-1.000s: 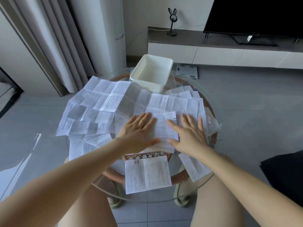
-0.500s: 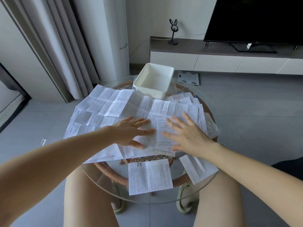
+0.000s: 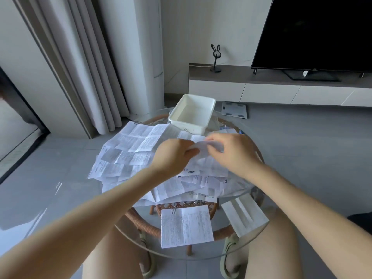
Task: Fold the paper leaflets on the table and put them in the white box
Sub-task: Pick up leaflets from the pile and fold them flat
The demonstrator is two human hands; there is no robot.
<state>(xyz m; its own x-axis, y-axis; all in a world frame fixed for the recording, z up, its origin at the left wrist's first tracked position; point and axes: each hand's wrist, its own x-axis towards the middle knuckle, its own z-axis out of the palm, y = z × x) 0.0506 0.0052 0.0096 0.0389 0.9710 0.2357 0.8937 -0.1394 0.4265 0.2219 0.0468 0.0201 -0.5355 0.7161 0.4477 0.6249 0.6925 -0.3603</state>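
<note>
**1. Hands**
- L hand (image 3: pixel 173 156): fingers curled, pinches the near-left edge of one leaflet (image 3: pixel 203 151).
- R hand (image 3: pixel 235 152): fingers curled, grips the same leaflet at its far-right edge.
- Both hands are raised above the table ctr and close together. The sheet spans the gap between them and is bent upward; its lower part hangs toward the pile. Exact fold state: cannot tell, paper partly hidden by the fingers.

**2. Task items**
- Leaflet pile (image 3: pixel 130 154): unfolded printed sheets, overlapping, cover the left and ctr of the round glass table (image 3: pixel 189 258). Some sheets overhang the left rim.
- Single sheet (image 3: pixel 186 226): lies flat at the near edge, apart from the pile, barcode at its top-left corner.
- Blank folded paper (image 3: pixel 244 215): near-right rim, set at an angle.
- White box (image 3: pixel 187 125): far edge of table, just beyond the hands, upright, open top. No paper visible inside.

**3. Surroundings**
- Rattan base (image 3: pixel 141 224) shows through the glass.
- Binder clip (image 3: pixel 224 124) sits right of the box.
- Scale (image 3: pixel 234 109) lies on the floor behind the table.
- TV (image 3: pixel 314 33) and rabbit-ear ornament (image 3: pixel 215 57) stand on the low bench (image 3: pixel 281 87).
- Curtain (image 3: pixel 90 67) hangs at far left.
</note>
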